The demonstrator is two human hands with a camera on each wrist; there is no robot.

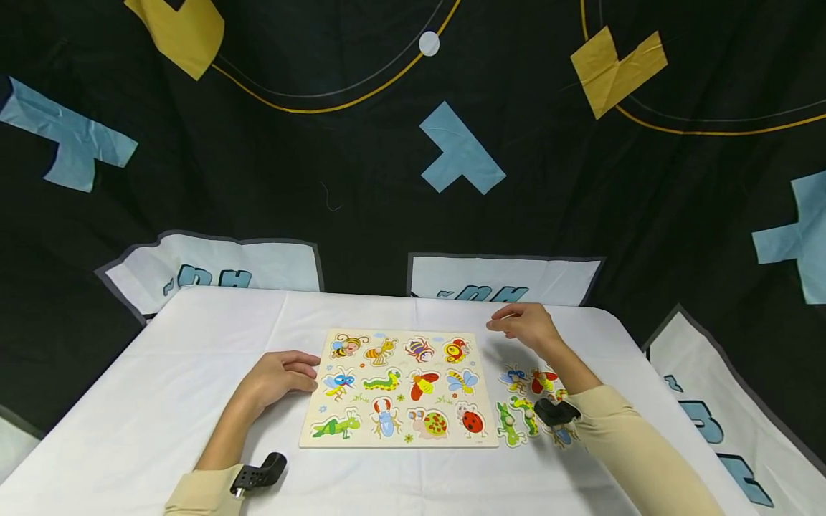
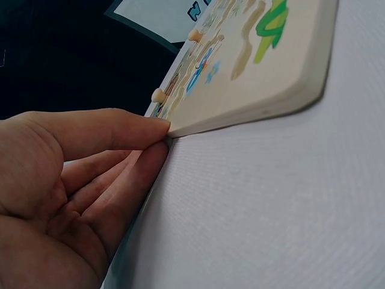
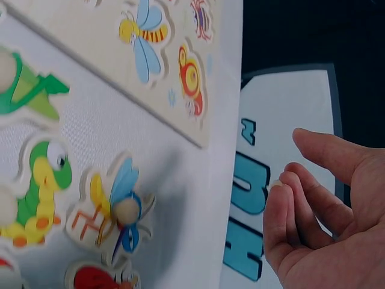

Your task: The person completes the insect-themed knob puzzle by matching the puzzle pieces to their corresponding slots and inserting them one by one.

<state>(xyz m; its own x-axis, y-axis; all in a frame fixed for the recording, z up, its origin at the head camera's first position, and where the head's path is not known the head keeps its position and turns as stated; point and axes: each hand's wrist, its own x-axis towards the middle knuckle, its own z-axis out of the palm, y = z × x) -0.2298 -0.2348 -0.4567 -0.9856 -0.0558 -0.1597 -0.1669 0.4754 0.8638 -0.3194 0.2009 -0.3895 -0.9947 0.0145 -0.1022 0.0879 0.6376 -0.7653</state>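
Note:
A wooden insect puzzle board (image 1: pixel 387 364) lies flat on the table, with several bug pictures on it. My left hand (image 1: pixel 287 373) rests by its left side, fingertips at the edge. In the left wrist view, the fingers (image 2: pixel 102 129) are fairly straight against the board's edge (image 2: pixel 252 117). Two round wooden knobs (image 2: pixel 159 95) stand up from the board there. Beyond the board's far right corner, my right hand (image 1: pixel 525 324) is raised above the table. It holds nothing; its fingers (image 3: pixel 322 150) are loosely bent, thumb and fingertips apart.
Loose knobbed pieces lie right of the board: a blue mosquito (image 1: pixel 514 378), a red bug (image 1: pixel 543 380), a green grasshopper (image 1: pixel 510 424) and a caterpillar (image 1: pixel 525 414). The right forearm (image 1: pixel 635 444) covers others. Behind the white table (image 1: pixel 361 484) hangs a black cloth (image 1: pixel 361 193).

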